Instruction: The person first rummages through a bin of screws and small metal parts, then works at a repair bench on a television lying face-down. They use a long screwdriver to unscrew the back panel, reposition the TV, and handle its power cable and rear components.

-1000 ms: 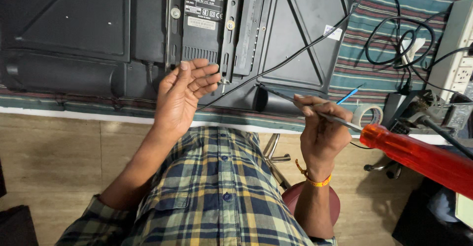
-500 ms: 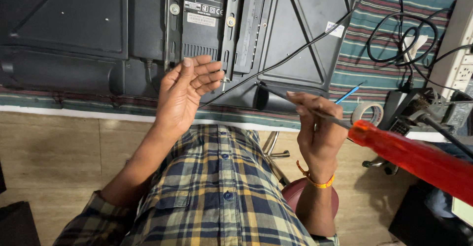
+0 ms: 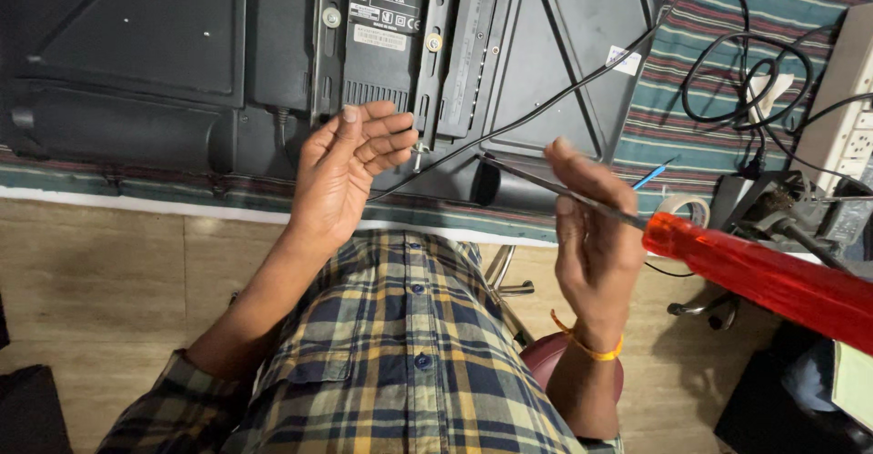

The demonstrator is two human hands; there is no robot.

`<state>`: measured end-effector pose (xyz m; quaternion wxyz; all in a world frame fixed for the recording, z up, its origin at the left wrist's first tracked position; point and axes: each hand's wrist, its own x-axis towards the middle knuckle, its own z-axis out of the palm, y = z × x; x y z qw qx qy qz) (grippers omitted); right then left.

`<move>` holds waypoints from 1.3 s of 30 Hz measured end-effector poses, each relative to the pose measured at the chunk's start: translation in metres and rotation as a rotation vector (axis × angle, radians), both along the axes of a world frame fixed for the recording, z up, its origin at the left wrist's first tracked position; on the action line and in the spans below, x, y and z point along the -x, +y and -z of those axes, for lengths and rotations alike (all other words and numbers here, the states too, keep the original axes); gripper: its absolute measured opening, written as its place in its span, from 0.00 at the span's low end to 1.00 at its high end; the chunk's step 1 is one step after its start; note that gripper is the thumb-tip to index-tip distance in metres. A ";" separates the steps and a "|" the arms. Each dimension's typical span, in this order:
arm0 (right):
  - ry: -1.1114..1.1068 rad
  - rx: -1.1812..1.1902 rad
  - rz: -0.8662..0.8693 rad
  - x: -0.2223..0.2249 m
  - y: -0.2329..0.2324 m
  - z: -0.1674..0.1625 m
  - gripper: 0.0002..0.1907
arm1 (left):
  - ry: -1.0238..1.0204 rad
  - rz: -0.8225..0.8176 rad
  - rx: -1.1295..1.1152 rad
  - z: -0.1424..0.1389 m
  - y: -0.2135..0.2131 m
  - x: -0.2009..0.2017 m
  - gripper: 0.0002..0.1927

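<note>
Now the screwdriver [image 3: 727,254] shaft crosses the right hand's [image 3: 591,236] grip.

Even, bright indoor light — soft shadows, sharp centre, slight blur at edges.

Bench surroundings: cloth, cables, tape, power strip, stool.

A striped cloth [image 3: 727,118] covers the table. A looped black cable [image 3: 727,63] lies on it at right, beside a white power strip [image 3: 850,99]. A roll of tape [image 3: 684,209] sits near the table edge. A maroon stool [image 3: 555,363] stands on the wooden floor [image 3: 100,281].
</note>
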<state>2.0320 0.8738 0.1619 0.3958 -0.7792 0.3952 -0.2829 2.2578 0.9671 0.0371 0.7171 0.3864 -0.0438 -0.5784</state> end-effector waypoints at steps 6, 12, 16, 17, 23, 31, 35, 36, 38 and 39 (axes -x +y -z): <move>0.198 0.153 0.094 -0.002 -0.002 -0.004 0.15 | 0.002 -0.002 -0.015 -0.002 -0.002 0.001 0.24; -0.056 0.042 0.065 -0.005 0.001 -0.001 0.10 | 0.005 -0.049 0.038 -0.005 -0.003 0.002 0.19; 0.042 0.041 0.037 -0.002 0.001 0.000 0.14 | 0.009 -0.050 0.102 -0.006 -0.004 0.004 0.18; 0.031 0.016 0.012 -0.001 0.001 0.000 0.13 | 0.005 -0.050 0.106 -0.006 -0.003 0.004 0.18; -0.054 0.082 -0.012 0.001 -0.007 0.004 0.13 | 0.035 0.005 0.059 -0.008 -0.003 0.005 0.18; -0.061 0.205 0.099 -0.013 0.007 0.012 0.12 | 0.005 0.024 0.105 -0.005 -0.003 0.007 0.20; -0.028 0.017 0.071 -0.012 0.003 -0.002 0.12 | -0.021 0.111 0.028 -0.004 -0.002 0.007 0.22; -0.064 -0.093 0.073 -0.011 0.003 -0.004 0.13 | -0.037 0.143 0.004 -0.004 -0.002 0.007 0.24; -0.001 0.053 0.067 -0.011 0.006 -0.002 0.10 | -0.019 0.113 -0.001 -0.004 -0.003 0.009 0.24; 0.031 0.127 0.066 -0.012 0.008 0.001 0.09 | -0.008 0.099 -0.002 -0.005 -0.003 0.009 0.24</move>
